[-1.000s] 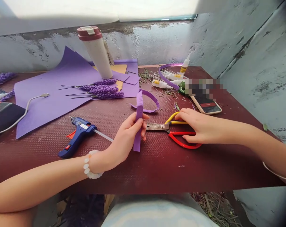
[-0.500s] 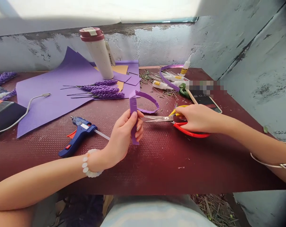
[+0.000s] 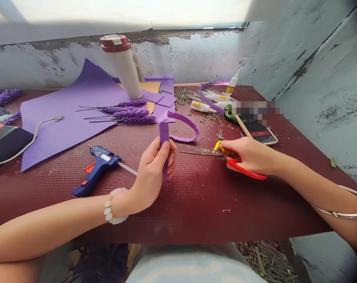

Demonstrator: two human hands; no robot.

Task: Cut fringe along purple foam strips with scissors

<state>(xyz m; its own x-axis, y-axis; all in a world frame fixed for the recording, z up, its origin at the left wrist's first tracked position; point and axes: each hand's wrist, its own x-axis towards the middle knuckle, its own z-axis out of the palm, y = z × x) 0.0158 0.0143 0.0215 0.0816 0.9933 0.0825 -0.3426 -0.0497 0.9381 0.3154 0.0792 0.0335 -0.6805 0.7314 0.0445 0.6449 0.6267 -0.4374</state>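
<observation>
Between the thumb and fingers of my left hand [image 3: 155, 171] is a purple paper strip [image 3: 164, 131] with small cuts along one edge. Its short end hangs below my fingers, and the rest curls back in a loop over the table. My right hand [image 3: 249, 155] grips a pair of scissors [image 3: 208, 151] with red and yellow handles. Their blades look nearly closed and point left, with the tips close to my left fingers. Left of my left hand lies a blue glue gun [image 3: 100, 169] with a clear glue stick in its back.
Purple sheets [image 3: 57, 122] cover the back left, bearing purple flower stems [image 3: 128, 112] and a tumbler [image 3: 124, 70]. Glue bottles [image 3: 231, 84], a purple ribbon roll [image 3: 202, 92] and thin wires lie at the back right beside a phone [image 3: 258, 129]. A white cable [image 3: 37, 131] crosses a dark box.
My right hand has drawn the scissors a little right and down, and the blades have closed further. My left hand with the strip has shifted slightly left.
</observation>
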